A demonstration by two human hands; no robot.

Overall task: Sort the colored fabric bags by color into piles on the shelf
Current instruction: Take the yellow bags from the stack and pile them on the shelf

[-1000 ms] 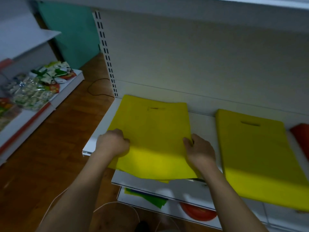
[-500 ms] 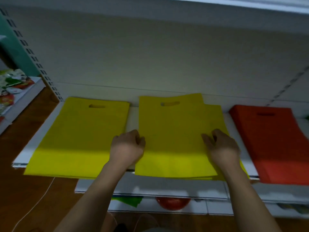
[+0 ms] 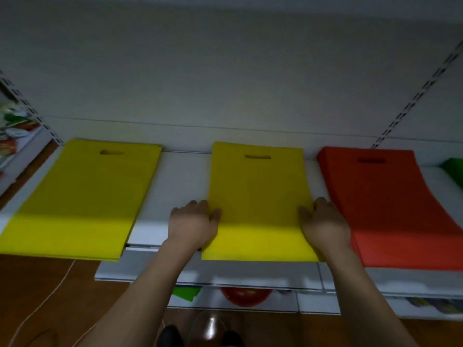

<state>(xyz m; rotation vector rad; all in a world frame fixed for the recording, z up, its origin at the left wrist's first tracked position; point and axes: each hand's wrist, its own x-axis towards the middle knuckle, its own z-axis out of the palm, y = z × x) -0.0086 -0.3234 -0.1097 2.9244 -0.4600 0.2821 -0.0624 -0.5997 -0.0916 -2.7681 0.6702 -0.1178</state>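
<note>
**Yellow pile squared up between its neighbours**

A stack of yellow bags is held on the shelf by both hands at its near half. The left hand is set against the stack's left edge, with the thumb laid on the top bag and the fingers curled down at the side; the right hand is set likewise against the right edge. Whether the edges are gripped or only pressed inward cannot be told with certainty, but the fingers are bent round them.

To the left, well apart across bare shelf, a second yellow pile is laid with its near end hanging over the shelf front. To the right, just beside the held stack, a red pile is seen, and a sliver of green is visible at the far right edge.

The sorting is judged to be well advanced: three piles are formed by colour. Two separate yellow piles are left, which may yet be merged. A green piece on the lower shelf may also remain to be sorted.
</note>
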